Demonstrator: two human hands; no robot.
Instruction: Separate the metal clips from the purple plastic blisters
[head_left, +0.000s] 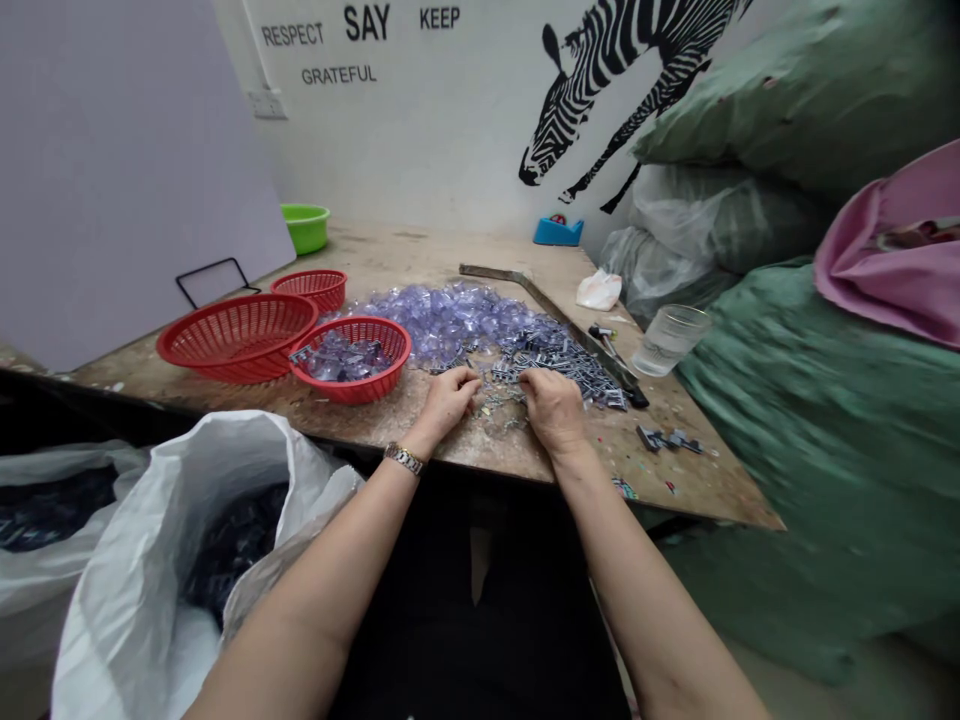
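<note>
My left hand [448, 402] is over the near part of the table, its fingers pinched together on something too small to make out. A short gap to the right is my right hand [553, 408], with fingers curled in at the near edge of a pile of small grey plastic parts [577, 368]; what they hold is hidden. Between and beyond both hands lie tiny metallic-looking bits [504, 400]. Behind them spreads a heap of clear purple plastic pieces [457, 315]. A red basket [360, 388] left of my left hand holds clear and grey pieces.
Two more red baskets [236, 345] stand at the left, with a green basin [306, 230] behind. A bent metal bar [540, 297] borders the heap. Right of it are a glass [667, 340] and several grey parts [666, 440]. A white sack [169, 530] stands below the table edge.
</note>
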